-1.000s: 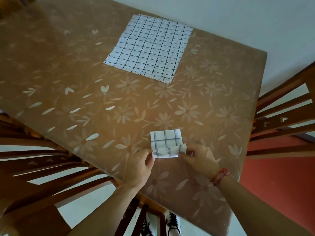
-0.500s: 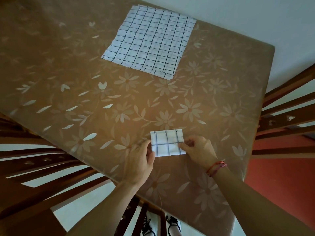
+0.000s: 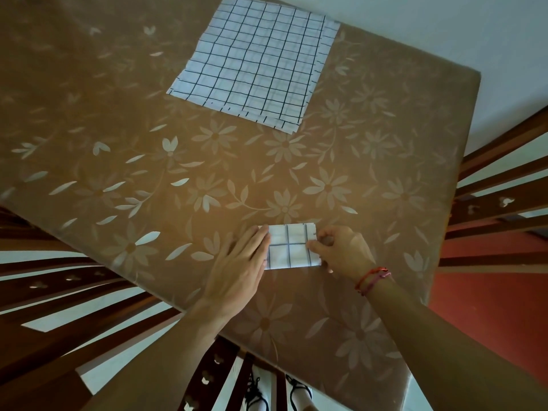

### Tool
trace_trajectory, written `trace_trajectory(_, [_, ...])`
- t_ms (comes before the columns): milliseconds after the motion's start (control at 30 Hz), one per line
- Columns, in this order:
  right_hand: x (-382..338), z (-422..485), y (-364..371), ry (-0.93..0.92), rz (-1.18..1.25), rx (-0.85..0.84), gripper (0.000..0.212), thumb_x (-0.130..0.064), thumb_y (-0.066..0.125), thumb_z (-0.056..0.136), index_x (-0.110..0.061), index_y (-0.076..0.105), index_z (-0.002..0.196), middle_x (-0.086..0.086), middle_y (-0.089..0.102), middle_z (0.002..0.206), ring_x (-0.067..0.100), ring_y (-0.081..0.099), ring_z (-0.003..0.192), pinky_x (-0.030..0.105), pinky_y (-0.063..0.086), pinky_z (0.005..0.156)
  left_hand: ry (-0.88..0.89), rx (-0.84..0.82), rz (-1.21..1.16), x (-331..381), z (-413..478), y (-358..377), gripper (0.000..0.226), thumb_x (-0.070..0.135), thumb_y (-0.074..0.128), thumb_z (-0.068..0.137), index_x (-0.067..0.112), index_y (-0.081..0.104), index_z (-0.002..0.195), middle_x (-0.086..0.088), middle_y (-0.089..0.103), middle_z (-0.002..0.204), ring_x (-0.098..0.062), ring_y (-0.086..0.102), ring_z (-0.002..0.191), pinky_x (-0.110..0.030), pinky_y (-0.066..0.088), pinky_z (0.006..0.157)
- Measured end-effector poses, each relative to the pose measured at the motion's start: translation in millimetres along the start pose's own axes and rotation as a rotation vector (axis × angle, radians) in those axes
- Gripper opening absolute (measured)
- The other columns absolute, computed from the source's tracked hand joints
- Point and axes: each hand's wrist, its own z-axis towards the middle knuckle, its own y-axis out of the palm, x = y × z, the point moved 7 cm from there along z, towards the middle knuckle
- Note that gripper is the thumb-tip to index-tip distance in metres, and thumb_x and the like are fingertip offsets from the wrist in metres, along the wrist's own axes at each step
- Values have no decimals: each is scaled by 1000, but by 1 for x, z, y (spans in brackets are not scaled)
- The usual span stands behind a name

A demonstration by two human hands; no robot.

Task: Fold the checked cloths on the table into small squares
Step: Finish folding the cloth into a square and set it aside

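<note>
Tabletop [image 3: 385,149]: right grip [image 3: 341,252] pinches folded cloth [image 3: 292,247].

**Around the Work: Chairs, Wall and Shoes**

A brown cover printed with pale flowers is lying over the surface [image 3: 326,185]. Slatted wooden chairs are standing around it: one at the left [image 3: 59,292], one at the right [image 3: 498,185] and one at the near edge [image 3: 219,369]. White shoes with black laces [image 3: 299,393] are showing between the near chair's slats. A pale wall [image 3: 444,34] is filling the far right corner.

Home dining room: flower-patterned table [image 3: 326,179], wooden chairs [image 3: 498,185].
</note>
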Motion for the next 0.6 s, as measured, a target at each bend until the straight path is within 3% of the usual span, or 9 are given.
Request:
trace_trajectory(167, [-2,1,-1,-1,-32,48,25,-43,69,81,-28,55,67,-6,66,64,13,65,58,34,59,61,-44,-67,-15,-4,-3,13,53,28,22,102,6,39,147,-6,32,157,-19,24,147,-45,34,112])
trace_trajectory(267, [-12,-6,-8,-49,-167,163,18,-42,64,84,-27,53,80,-8,64,75,17,63,67,31,52,58,-64,-81,-16,-5,-5,16,55,30,19,102,8,34,149,-7,26,159,-20,19,149,-44,32,114])
trace_trajectory(333, [-30,-15,-10,-188,-256,311,16,-38,59,87,-24,52,91,-4,57,89,19,56,69,29,42,53,-62,-89,-6,-6,-4,17,55,31,19,102,9,33,150,-8,24,160,-21,17,149,-45,31,115])
trace_trajectory(400, [-55,-29,-3,-416,-291,426,20,-32,55,88,-14,55,99,4,53,97,19,50,73,30,42,52,-59,-89,1,-7,-4,18,55,30,19,102,7,33,150,-9,24,160,-21,17,149,-45,31,115])
trace_trajectory(433, [-67,-34,7,-532,-333,437,25,-30,51,88,-11,56,103,9,55,103,22,53,80,34,48,59,-60,-86,3,-7,-3,18,55,29,20,102,6,32,150,-9,24,160,-21,18,149,-45,31,115])
trace_trajectory(500, [-79,-37,36,-672,-447,321,41,-29,38,93,-6,54,123,15,52,131,29,53,115,39,50,92,-61,-79,5,-6,-3,18,55,28,19,103,4,31,150,-10,24,160,-21,17,149,-44,31,116])
trace_trajectory(533, [-82,-38,50,-703,-484,254,49,-29,31,96,-4,49,134,16,44,144,30,44,132,41,41,108,-58,-77,7,-5,-4,19,55,28,18,103,3,29,151,-10,23,160,-21,16,149,-44,29,116])
trace_trajectory(600, [-81,-36,68,-730,-514,189,56,-27,24,97,-2,37,146,17,31,155,28,25,146,42,27,118,-52,-76,18,-5,-6,22,54,30,20,104,4,27,152,-10,22,160,-21,14,150,-44,26,118])
